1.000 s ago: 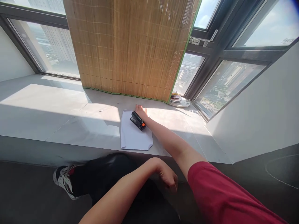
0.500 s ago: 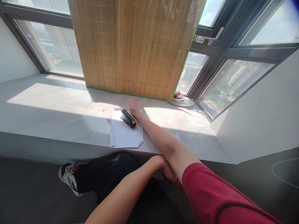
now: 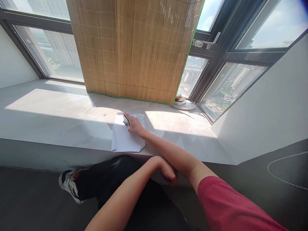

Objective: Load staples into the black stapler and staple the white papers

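Note:
A white sheet of paper (image 3: 124, 139) with folded corners lies on the pale windowsill ledge (image 3: 60, 125) near its front edge. My right hand (image 3: 135, 125) reaches out over the paper's far end, its fingers closed around a black stapler (image 3: 126, 120), most of which is hidden under the hand. A small printed slip (image 3: 141, 118) shows just beyond that hand. My left hand (image 3: 168, 173) hangs loosely curled below the ledge beside my right forearm, and nothing can be seen in it.
A bamboo blind (image 3: 134, 48) hangs down to the ledge in front of the windows. A small stack of round dishes (image 3: 181, 102) sits at the back right corner. A white wall (image 3: 260, 106) closes the right side. My black-trousered leg and sneaker (image 3: 69, 184) are below.
My right hand was open beyond the stapler; it has pulled back and closed over it. The stapler's orange end is now hidden under the hand.

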The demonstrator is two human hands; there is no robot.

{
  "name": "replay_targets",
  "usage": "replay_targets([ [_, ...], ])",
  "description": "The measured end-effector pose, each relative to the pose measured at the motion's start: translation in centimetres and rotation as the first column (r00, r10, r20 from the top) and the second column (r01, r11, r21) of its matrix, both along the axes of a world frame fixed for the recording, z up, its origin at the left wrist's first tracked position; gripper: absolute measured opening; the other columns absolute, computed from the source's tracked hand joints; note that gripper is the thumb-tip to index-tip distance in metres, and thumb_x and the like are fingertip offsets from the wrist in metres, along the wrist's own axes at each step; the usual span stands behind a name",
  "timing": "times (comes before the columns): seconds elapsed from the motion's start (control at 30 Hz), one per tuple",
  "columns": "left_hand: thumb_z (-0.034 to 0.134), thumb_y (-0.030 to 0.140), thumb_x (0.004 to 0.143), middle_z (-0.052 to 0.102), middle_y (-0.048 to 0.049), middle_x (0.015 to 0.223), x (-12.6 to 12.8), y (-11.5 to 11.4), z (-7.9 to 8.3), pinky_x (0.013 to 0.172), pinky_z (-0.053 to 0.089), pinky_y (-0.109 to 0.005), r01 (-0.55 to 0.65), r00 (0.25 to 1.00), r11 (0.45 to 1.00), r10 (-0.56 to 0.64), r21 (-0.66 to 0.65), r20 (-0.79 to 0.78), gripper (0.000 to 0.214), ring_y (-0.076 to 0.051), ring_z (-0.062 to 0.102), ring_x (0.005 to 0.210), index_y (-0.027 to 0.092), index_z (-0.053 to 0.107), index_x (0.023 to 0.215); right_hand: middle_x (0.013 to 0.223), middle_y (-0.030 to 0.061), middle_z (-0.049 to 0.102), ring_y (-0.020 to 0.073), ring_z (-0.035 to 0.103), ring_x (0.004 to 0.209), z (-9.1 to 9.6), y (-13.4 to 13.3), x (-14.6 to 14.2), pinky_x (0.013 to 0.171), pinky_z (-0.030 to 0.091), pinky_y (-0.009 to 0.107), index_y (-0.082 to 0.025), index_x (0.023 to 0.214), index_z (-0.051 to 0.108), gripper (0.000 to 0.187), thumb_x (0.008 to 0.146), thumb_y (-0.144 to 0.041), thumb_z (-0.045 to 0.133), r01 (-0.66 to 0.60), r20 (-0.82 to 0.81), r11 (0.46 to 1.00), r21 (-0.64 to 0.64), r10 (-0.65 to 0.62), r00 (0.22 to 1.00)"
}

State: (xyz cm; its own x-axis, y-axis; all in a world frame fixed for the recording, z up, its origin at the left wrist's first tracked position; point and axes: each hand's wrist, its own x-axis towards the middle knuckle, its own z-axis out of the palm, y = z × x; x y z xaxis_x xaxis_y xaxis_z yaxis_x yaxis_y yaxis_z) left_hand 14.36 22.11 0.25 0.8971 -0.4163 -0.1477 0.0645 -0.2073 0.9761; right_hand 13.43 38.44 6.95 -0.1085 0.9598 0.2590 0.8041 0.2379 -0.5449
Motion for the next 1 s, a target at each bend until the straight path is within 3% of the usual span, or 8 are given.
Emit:
replay_targets([
  [0.07,0.066,0.023,0.072,0.043,0.0007,0.054,0.2,1.2,2.9,0.050,0.032,-0.033,0.353,0.925,0.936,-0.350,-0.010,-0.148,0.026,-0.015,0.037,0.050,0.022,0.052,0.051,0.132,0.0118,0.072,0.0313,0.068,0.112,-0.2,-0.5,1.3,0.100,0.057,0.044,-0.025,0.171,0.038,0.089,0.085,-0.006,0.054,0.005,-0.002,1.000,0.015,-0.005,1.000],
  [0.17,0.063,0.027,0.076,0.039,-0.0006,0.057,-0.9,3.2,7.2,0.055,0.030,-0.035,0.384,0.917,0.916,-0.393,-0.119,-0.070,0.027,-0.016,0.033,0.056,0.022,0.050,0.053,0.131,0.0110,0.074,0.0305,0.070,0.113,-0.7,-2.0,4.4,0.103,0.057,0.045,-0.025,0.169,0.042,0.087,0.084,-0.006,0.055,0.021,-0.039,0.999,0.048,-0.020,0.999],
  [0.33,0.064,0.040,0.073,0.030,0.0005,0.051,-4.8,6.1,9.0,0.055,0.027,-0.035,-0.181,0.941,0.924,0.263,-0.338,0.214,0.036,-0.013,0.025,0.053,0.023,0.044,0.048,0.133,0.0071,0.075,0.0266,0.071,0.117,-1.2,-5.5,10.6,0.108,0.055,0.044,-0.027,0.165,0.048,0.086,0.082,-0.006,0.058,0.036,-0.107,0.992,0.121,-0.023,0.994],
  [0.43,0.058,0.039,0.078,0.029,0.0036,0.055,-5.6,7.8,8.0,0.054,0.027,-0.030,-0.707,0.384,0.451,0.892,-0.544,0.241,0.031,-0.011,0.023,0.052,0.023,0.043,0.055,0.136,0.0084,0.074,0.0261,0.070,0.118,-1.3,-7.2,12.8,0.107,0.055,0.043,-0.026,0.166,0.047,0.084,0.084,-0.011,0.061,0.085,-0.115,0.986,0.143,-0.068,0.991],
  [0.53,0.049,0.028,0.086,0.037,0.0036,0.057,-5.4,9.5,7.2,0.055,0.031,-0.028,-0.891,-0.198,-0.114,0.968,-0.439,0.153,0.020,-0.013,0.033,0.051,0.024,0.050,0.067,0.135,0.0129,0.073,0.0298,0.067,0.119,-1.5,-8.1,13.6,0.102,0.055,0.044,-0.022,0.164,0.047,0.085,0.083,-0.022,0.071,0.225,-0.065,0.958,0.178,-0.216,0.974],
  [0.6,0.046,0.020,0.090,0.055,-0.0009,0.064,-5.5,10.3,6.8,0.065,0.043,-0.030,-0.932,-0.348,-0.302,0.899,-0.198,0.267,0.019,-0.018,0.053,0.061,0.023,0.059,0.075,0.124,0.0123,0.075,0.0301,0.069,0.110,-1.6,-8.5,13.7,0.095,0.056,0.042,-0.022,0.153,0.056,0.076,0.080,-0.029,0.077,0.295,-0.039,0.943,0.155,-0.292,0.956],
  [0.8,0.048,0.001,0.087,0.076,-0.0156,0.130,-5.9,10.5,5.3,0.113,0.045,-0.042,-0.858,-0.013,-0.312,0.807,0.407,0.591,0.040,-0.031,0.065,0.131,0.018,0.075,0.112,0.102,0.0051,0.080,0.0269,0.072,0.094,-2.1,-10.6,15.1,0.089,0.055,0.040,-0.025,0.111,0.075,0.029,0.083,-0.026,0.072,0.343,-0.179,0.927,0.153,-0.315,0.932],
  [1.0,0.045,0.001,0.094,0.067,-0.0110,0.155,-5.8,11.1,4.2,0.129,0.030,-0.048,-0.807,0.120,-0.260,0.807,0.530,0.578,0.051,-0.029,0.051,0.152,0.022,0.076,0.130,0.117,0.0063,0.082,0.0297,0.075,0.109,-3.5,-12.9,15.3,0.102,0.056,0.047,-0.026,0.118,0.077,0.039,0.079,-0.024,0.076,0.193,-0.298,0.963,0.191,-0.130,0.946],
])
